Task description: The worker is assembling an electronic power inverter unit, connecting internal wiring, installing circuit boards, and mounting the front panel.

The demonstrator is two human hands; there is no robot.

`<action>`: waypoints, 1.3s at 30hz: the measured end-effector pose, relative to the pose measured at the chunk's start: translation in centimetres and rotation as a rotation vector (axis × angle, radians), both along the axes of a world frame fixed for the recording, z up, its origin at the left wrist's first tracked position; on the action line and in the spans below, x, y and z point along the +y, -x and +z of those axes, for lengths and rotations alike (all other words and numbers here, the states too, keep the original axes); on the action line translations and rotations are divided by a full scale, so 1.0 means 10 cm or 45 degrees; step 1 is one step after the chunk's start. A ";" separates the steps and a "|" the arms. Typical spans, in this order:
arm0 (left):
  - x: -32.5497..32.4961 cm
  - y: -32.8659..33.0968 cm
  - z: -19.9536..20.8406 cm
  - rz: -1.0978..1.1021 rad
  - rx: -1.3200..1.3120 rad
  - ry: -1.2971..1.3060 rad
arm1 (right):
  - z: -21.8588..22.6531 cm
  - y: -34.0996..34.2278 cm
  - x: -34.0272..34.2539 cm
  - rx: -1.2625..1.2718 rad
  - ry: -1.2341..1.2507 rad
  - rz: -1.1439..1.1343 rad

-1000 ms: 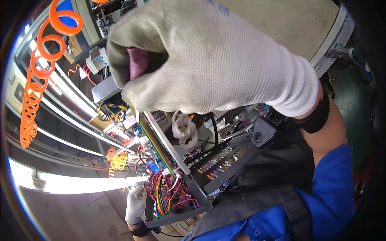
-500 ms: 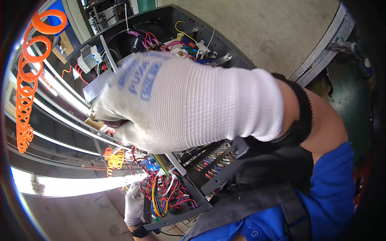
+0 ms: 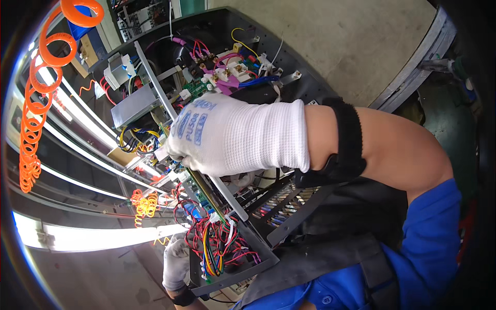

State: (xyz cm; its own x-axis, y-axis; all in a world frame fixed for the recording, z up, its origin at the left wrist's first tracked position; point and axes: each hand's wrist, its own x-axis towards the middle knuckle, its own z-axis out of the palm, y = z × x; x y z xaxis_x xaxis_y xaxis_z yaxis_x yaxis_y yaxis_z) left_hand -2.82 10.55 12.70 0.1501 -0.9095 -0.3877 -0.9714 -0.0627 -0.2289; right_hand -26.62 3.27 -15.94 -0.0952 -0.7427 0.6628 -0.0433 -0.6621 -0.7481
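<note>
My right hand, in a white knit glove with blue print on its back, is over the middle of a dark metal equipment housing. Its fingers are bent together at the white connectors beside a circuit board; what they grip is hidden. Lower left, my left hand, also gloved, has curled fingers beside the wire-filled compartment, and I cannot make out what lies in them. A tangle of red, black and coloured wires fills that compartment.
A silver metal box and a power module sit left of a metal divider. Purple busbars with cables lie at the far side. An orange coiled hose hangs left. A slotted vent panel lies near me.
My right hand has dropped away from the camera and settled lower at the connectors, uncovering the silver box and busbars. My left hand stays in nearly the same place.
</note>
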 end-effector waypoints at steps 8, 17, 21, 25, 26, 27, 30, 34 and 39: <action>-0.08 -0.13 0.04 0.018 -0.054 -0.028 | 0.06 0.11 0.12 0.453 0.106 -0.183; 0.02 -0.06 -0.03 -0.182 -0.175 -0.035 | -0.03 0.11 -0.04 -0.195 -0.241 0.215; 0.01 -0.12 0.05 -0.128 -0.089 -0.046 | -0.01 -0.07 -0.07 -0.061 -0.133 -0.108; 0.04 0.06 -0.03 -0.264 -0.062 -0.096 | 0.08 -0.08 0.00 0.180 -0.008 -0.282; 0.09 0.09 -0.05 -0.086 -0.014 -0.028 | 0.03 -0.14 -0.01 0.024 0.012 -0.312; 0.11 0.01 -0.02 -0.087 0.015 -0.016 | -0.01 -0.20 -0.01 -0.133 0.041 -0.340; 0.09 -0.22 -0.04 -0.300 0.298 -0.123 | 0.01 0.01 0.28 -0.374 -0.285 -0.282; 0.22 -0.43 0.00 -0.307 0.391 -0.022 | 0.39 0.38 0.85 -0.923 -0.685 -0.287; 0.10 -0.71 -0.11 -0.936 0.597 0.068 | 0.90 0.21 1.66 -1.044 -0.453 -0.609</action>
State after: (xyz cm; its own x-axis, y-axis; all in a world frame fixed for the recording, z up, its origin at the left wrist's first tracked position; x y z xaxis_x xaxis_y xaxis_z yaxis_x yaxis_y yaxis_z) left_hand 4.25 11.60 11.57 -0.6462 -0.7318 -0.2168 -0.7632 0.6177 0.1898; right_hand -28.73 19.87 -6.97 -0.7609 -0.6488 0.0069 0.3701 -0.4428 -0.8167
